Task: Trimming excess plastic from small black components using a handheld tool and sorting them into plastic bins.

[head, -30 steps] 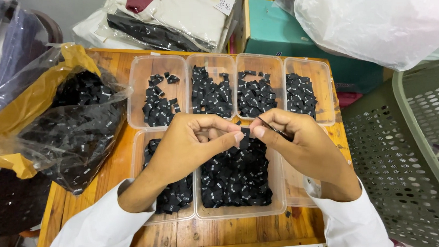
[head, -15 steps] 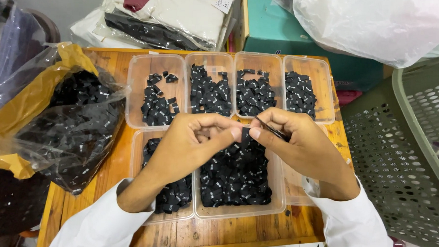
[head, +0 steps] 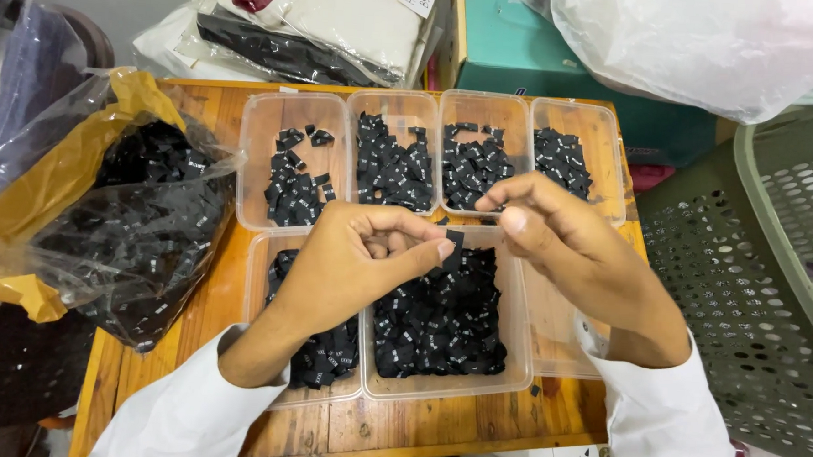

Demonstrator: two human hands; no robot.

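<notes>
My left hand (head: 350, 263) is curled above the front row of clear plastic tubs and pinches a small black fabric label (head: 454, 239) at its thumb tip. Just to the right of that label, my right hand (head: 570, 249) hovers with thumb and fingers spread, and nothing shows between them. Under both hands the middle front tub (head: 510, 370) holds a heap of black labels (head: 439, 321). The left front tub (head: 261, 259) also holds labels, partly hidden by my left wrist.
Four clear tubs (head: 297, 114) in the back row hold sorted black labels; an empty one (head: 556, 354) sits front right. A plastic bag of black labels (head: 142, 226) lies left on the wooden table (head: 434, 431). A grey perforated basket (head: 770, 272) stands right; bagged fabric and a teal box (head: 524, 51) lie behind.
My hands held the label together between them; now the right hand's fingers have spread and come off it, and the label stays at my left thumb.
</notes>
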